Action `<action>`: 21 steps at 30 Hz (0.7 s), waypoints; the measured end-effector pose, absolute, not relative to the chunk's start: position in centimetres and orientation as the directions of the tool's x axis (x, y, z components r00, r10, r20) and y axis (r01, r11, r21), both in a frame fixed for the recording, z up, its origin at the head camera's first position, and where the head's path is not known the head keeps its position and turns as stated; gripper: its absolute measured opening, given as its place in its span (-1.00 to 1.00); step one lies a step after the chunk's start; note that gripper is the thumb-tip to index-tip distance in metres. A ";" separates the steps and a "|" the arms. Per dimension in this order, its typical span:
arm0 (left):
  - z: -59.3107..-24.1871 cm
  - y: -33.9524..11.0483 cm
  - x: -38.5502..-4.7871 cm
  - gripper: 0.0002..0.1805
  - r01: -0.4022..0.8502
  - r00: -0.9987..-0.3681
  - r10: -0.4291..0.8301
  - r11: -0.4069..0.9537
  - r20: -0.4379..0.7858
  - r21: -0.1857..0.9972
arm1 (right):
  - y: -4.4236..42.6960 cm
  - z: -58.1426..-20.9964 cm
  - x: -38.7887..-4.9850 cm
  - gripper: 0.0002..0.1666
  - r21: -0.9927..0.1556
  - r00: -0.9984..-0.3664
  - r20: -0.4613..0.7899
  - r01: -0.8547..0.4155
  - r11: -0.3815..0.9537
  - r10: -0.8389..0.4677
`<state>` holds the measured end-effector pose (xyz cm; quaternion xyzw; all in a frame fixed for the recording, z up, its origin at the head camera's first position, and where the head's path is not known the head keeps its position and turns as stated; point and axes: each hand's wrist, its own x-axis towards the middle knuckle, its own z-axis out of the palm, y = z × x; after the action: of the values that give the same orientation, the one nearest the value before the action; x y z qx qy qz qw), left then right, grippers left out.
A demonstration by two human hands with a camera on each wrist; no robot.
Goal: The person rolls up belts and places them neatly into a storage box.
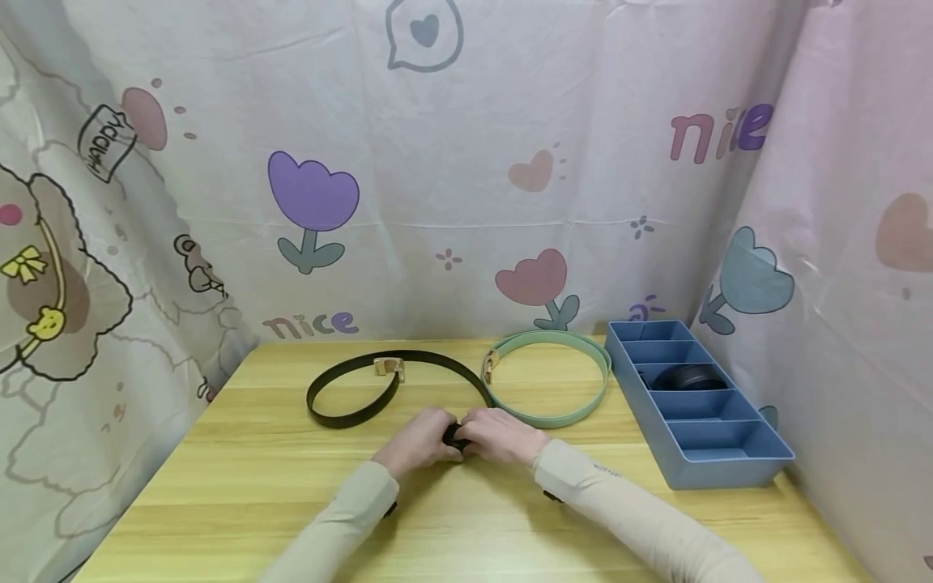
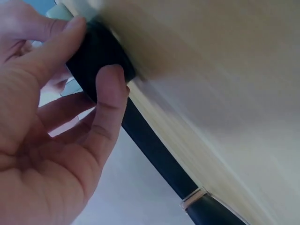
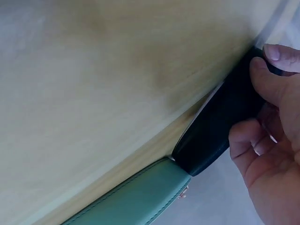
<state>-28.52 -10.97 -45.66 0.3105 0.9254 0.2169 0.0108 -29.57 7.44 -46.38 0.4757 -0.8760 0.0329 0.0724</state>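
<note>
Pinching the black belt [image 3: 220,122], fingers [image 2: 110,89] curled: left hand [image 1: 419,441] and right hand [image 1: 503,437], close together (2 forearms [image 1: 634,506] angled inward).

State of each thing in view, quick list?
Black belt: curled at its buckle end, opposite end bent between the hands
Green belt: looped in a ring on the table; fastening unclear
Blue tray: open-topped, divided
Black item: inside the tray's middle compartment
Left hand: pinching black belt
Right hand: pinching black belt
</note>
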 end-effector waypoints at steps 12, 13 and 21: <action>-45.8 -10.4 -28.3 -0.73 0.548 -0.831 0.542 0.759 0.125 0.352 | 9.0 -46.6 -29.9 -0.76 -0.003 -0.425 0.196 -0.902 0.432 -0.884; -45.7 -10.4 -28.3 -0.74 0.551 -0.828 0.550 0.757 0.114 0.351 | 9.2 -46.7 -30.0 -0.73 -0.018 -0.430 0.193 -0.900 0.435 -0.882; -45.5 -11.3 -28.6 -0.76 0.568 -0.795 0.603 0.695 0.073 0.441 | 8.5 -46.9 -30.3 -0.78 0.082 -0.408 0.219 -0.897 0.434 -0.886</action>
<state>-28.57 -11.27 -45.54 0.3182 0.9198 0.2265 0.0387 -30.25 8.52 -46.92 0.5316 -0.8388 0.0243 0.1152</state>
